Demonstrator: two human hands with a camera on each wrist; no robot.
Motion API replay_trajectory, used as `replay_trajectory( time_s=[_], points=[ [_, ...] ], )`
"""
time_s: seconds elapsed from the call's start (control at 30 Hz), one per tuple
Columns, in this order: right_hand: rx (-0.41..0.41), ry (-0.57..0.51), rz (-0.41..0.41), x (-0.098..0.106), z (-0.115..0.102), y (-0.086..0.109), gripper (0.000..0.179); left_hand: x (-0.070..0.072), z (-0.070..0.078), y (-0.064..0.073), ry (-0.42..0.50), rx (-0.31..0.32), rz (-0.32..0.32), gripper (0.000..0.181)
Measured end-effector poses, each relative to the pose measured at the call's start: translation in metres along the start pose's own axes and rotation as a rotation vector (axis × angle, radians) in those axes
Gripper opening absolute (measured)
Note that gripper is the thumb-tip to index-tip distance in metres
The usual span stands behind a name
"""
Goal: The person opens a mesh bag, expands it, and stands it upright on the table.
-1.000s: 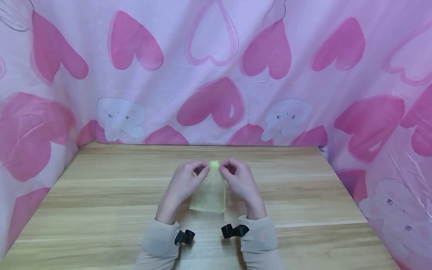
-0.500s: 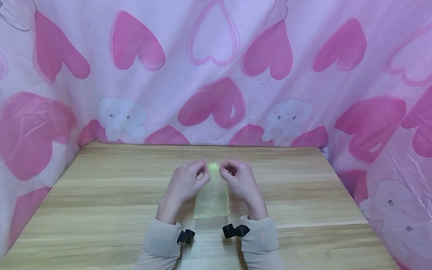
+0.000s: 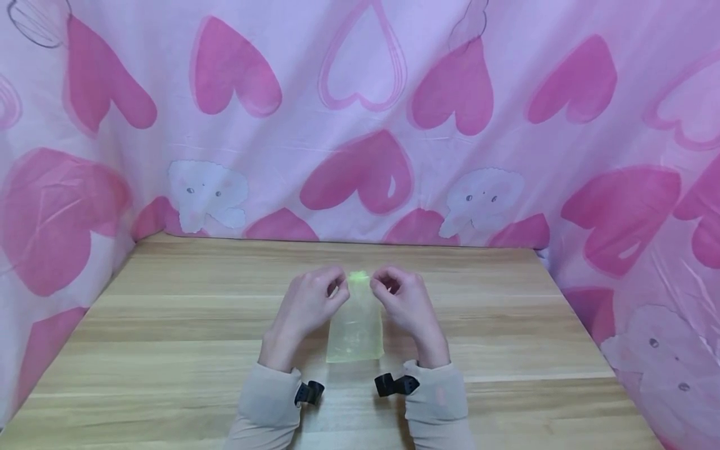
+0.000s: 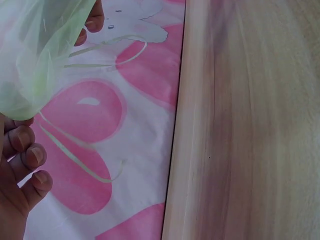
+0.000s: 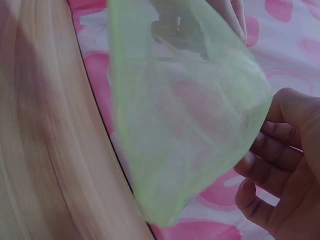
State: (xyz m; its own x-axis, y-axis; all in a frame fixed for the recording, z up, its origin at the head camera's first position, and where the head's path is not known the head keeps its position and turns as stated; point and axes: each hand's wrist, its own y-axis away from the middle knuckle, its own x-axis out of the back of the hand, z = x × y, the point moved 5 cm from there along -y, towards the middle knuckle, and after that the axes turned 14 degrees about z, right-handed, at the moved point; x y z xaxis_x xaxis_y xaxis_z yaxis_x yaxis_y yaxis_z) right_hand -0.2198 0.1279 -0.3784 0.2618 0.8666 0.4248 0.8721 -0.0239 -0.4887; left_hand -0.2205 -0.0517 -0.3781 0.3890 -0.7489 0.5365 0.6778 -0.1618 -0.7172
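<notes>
A sheer yellow-green organza drawstring bag [image 3: 355, 334] hangs between my two hands, its gathered, frilled top uppermost in the head view. My left hand [image 3: 308, 301] pinches it at the upper left edge, thumb against forefinger. On the opposite side my right hand [image 3: 406, 302] pinches the upper right edge in the same way. In the left wrist view, thin pale ribbon ends [image 4: 75, 157] trail from the bag near the left fingertips, and another ribbon loop [image 4: 132, 42] shows beside the right fingers. The right wrist view has the see-through bag [image 5: 185, 115] filling its middle, flat and slack.
Below the hands spreads a wood-grain table [image 3: 185, 325]. A pink curtain with hearts [image 3: 360, 175] stands along its far edge and both sides. Small black cameras [image 3: 310, 392] sit at the cuffs of beige sleeves [image 3: 435, 400].
The bag's lower end has swung to the right and toward me. My left fingers have shifted slightly at the bag's edge, and the right hand has edged a little to the right.
</notes>
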Motion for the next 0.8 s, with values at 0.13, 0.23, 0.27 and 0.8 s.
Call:
replay_trajectory(
  time_s=[0.13,0.23,0.27,0.8],
  points=[
    [0.021,0.004,0.008,0.002,-0.001,0.0,0.007,0.001,-0.001,0.0,0.051,0.014,0.002,0.011],
    [0.015,0.008,0.015,0.005,0.002,0.0,0.008,0.005,-0.005,0.0,0.078,0.048,0.005,0.008],
    [-0.001,0.008,0.023,0.007,0.003,0.0,0.008,0.007,-0.006,0.0,0.087,0.067,0.01,0.008],
    [-0.007,-0.053,-0.052,0.002,-0.004,-0.001,0.011,0.007,-0.006,-0.001,0.218,0.126,-0.01,0.006]
  ],
)
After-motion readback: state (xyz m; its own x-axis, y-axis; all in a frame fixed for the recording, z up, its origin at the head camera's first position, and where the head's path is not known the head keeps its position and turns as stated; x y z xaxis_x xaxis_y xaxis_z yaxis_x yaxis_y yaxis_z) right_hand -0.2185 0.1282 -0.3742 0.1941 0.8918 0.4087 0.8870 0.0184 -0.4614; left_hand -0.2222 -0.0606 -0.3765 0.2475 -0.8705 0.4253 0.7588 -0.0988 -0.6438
